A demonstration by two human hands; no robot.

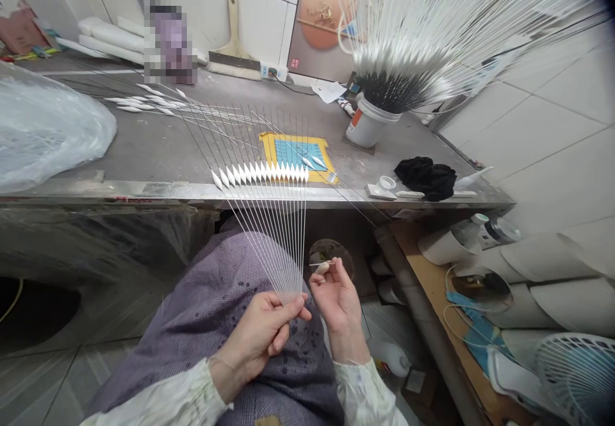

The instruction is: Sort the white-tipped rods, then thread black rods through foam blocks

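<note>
My left hand (269,323) pinches a fan of fishing floats (262,176) by the lower ends of their thin white stems. Their white spindle-shaped bodies line up side by side over the table's front edge, and thin dark tips spread out beyond. Just to the right, my right hand (336,291) is raised palm up, fingers curled. A short thin white stick (314,264) shows at its fingertips; the rest is hidden by the fingers. Beyond the fan, a couple of loose floats (317,161) lie across a yellow-edged blue card (293,150).
More floats (139,102) lie at the table's left, by a plastic bag (52,125). A white bucket (369,122) holds a dense bundle of floats at the back right. Black cloth (427,177) lies near the front edge. A wide brush (234,41) leans against the wall.
</note>
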